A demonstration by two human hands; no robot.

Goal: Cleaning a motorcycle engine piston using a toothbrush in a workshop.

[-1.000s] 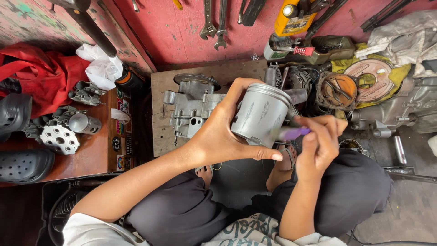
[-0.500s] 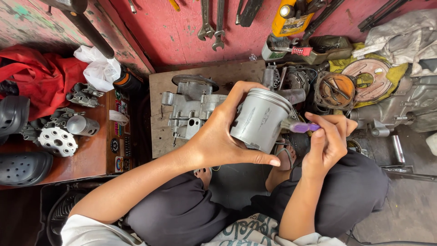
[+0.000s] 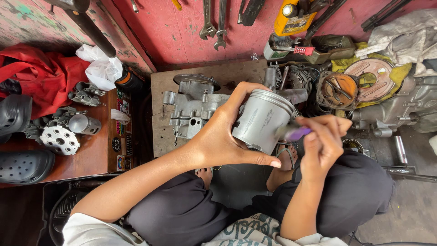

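Basically, centre frame, the piston (image 3: 263,120) is wrapped by the left hand (image 3: 218,141); purple tool (image 3: 298,133) pinched by the right hand (image 3: 322,146). Stiff, light-looking metal, probably slick, best gripped round the skirt.

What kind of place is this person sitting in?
Most likely a small engine or motorcycle repair workshop. Steel wrenches lie on the red floor, a grey cast-metal engine casing sits on a wooden board, and the left hand holds a grey metal piston.
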